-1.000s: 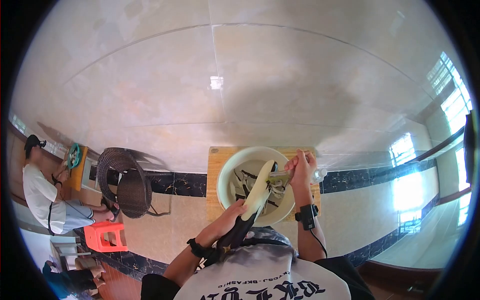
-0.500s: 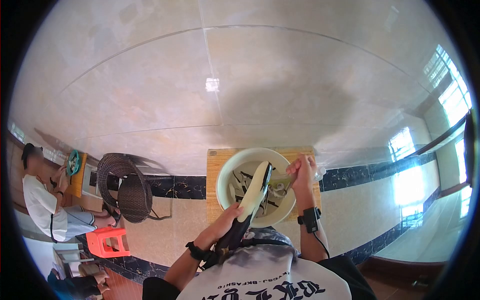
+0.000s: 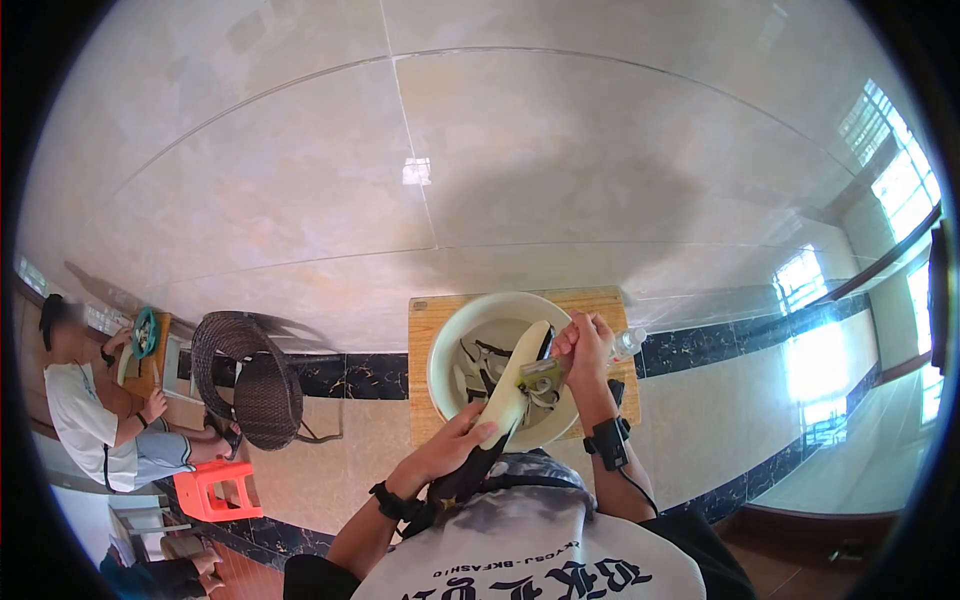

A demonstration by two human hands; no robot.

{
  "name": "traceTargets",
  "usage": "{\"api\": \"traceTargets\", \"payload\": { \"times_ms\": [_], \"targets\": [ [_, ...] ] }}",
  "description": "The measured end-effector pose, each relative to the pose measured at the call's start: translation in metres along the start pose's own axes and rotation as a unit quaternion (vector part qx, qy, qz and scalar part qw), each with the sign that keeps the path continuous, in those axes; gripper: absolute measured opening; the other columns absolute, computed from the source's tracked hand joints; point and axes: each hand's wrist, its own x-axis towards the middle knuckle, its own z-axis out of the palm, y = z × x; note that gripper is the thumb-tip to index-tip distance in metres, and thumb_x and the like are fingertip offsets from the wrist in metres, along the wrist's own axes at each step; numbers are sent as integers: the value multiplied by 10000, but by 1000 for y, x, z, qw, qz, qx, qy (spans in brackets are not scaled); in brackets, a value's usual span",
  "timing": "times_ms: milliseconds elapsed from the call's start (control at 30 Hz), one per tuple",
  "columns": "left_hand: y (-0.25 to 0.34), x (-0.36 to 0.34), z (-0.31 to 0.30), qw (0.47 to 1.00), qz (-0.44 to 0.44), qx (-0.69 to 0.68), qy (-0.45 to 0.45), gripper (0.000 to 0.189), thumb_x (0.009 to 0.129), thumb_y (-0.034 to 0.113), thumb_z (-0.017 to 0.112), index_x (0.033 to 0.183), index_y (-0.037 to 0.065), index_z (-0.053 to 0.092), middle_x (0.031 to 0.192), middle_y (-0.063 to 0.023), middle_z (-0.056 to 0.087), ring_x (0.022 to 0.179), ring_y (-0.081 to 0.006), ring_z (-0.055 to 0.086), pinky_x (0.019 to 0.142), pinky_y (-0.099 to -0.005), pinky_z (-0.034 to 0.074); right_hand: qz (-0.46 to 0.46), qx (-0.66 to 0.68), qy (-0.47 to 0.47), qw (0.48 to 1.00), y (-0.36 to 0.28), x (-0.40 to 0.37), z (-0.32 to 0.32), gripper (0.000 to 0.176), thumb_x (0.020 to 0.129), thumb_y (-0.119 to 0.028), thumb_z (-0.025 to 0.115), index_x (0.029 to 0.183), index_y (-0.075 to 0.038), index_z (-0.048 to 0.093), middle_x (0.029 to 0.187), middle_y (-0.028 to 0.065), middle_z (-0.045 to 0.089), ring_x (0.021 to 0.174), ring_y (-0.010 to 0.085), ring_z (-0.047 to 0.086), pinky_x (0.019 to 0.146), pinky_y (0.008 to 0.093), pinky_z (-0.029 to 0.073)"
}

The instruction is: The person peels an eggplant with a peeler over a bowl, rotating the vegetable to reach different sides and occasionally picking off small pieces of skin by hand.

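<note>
- So the main thing here is a long eggplant [image 3: 512, 392], tilted over the basin [image 3: 437, 380] with its top end pointing away from the person and the near end down by the shirt
- The upper face is pale and bare, the lower part has dark skin on it, plus a dark strip along the far right edge
- Left hand [image 3: 448, 447] has its grip wrapped around the eggplant about where pale meets dark, thumb lying up on the pale side
- Right hand [image 3: 588, 348] has its grip closed on a greenish peeler [image 3: 541, 374], whose head is right at the eggplant's side; can't tell if the blade is actually biting
- My guess on feel: middling weight, firm but a bit spongy, so squeezing hard would probably dent the flesh
- Bare flesh is likely damp and slick, and skin can be slippery too, so I'd hold around the dark part, well back from the blade
- It's long, so the far end probably wants to dip if you hold too near the bottom
- Dark and pale peelings [image 3: 488, 352] lie in the basin, which sits on a wooden bench [image 3: 424, 325]
</note>
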Motion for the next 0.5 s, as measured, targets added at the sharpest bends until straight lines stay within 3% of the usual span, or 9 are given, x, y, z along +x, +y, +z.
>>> {"api": "traceTargets", "payload": {
  "times_ms": [67,167,233,300,367,500],
  "targets": [
    [-4,1,1,1000,19,15,3,458,1087,320,540,1431,38,431,1108,-73,627,859,-81,622,700,-232,542,-9,-7,-2,1000,-2,-1,-1,255,962,-72,626,780,-84,447,596,26,452,444,158,467,410,349,459],
    [-17,5,-1,994,81,68,8,467,1086,327,544,1430,30,437,1157,-68,609,954,-90,601,788,-238,526,-33,-14,7,999,-7,3,-2,251,964,-65,620,781,-79,448,596,29,461,444,157,470,409,347,461],
    [-20,2,-2,996,60,62,-2,473,1088,324,542,1438,23,441,1217,-68,591,1049,-110,576,893,-258,494,-56,-6,17,998,-14,12,-9,250,962,-57,617,779,-75,447,592,31,464,443,158,472,409,347,464],
    [-22,0,-2,997,49,58,-2,469,1088,307,532,1450,24,436,1220,-79,599,1019,-125,601,861,-270,516,-55,2,17,998,-18,17,-13,252,961,-56,617,777,-73,447,590,32,464,444,159,474,412,348,465],
    [-25,4,0,997,52,57,4,459,1087,275,515,1465,33,423,1167,-101,633,863,-137,676,692,-274,589,-61,6,20,998,-18,20,-15,254,961,-55,618,775,-72,445,590,33,464,444,160,475,414,348,464],
    [-18,0,5,995,70,66,2,474,1085,279,512,1479,32,425,1230,-109,618,911,-129,666,746,-265,576,-98,0,36,995,-16,25,-22,254,961,-56,619,776,-73,445,592,35,463,446,162,474,416,349,460]
  ]
}}
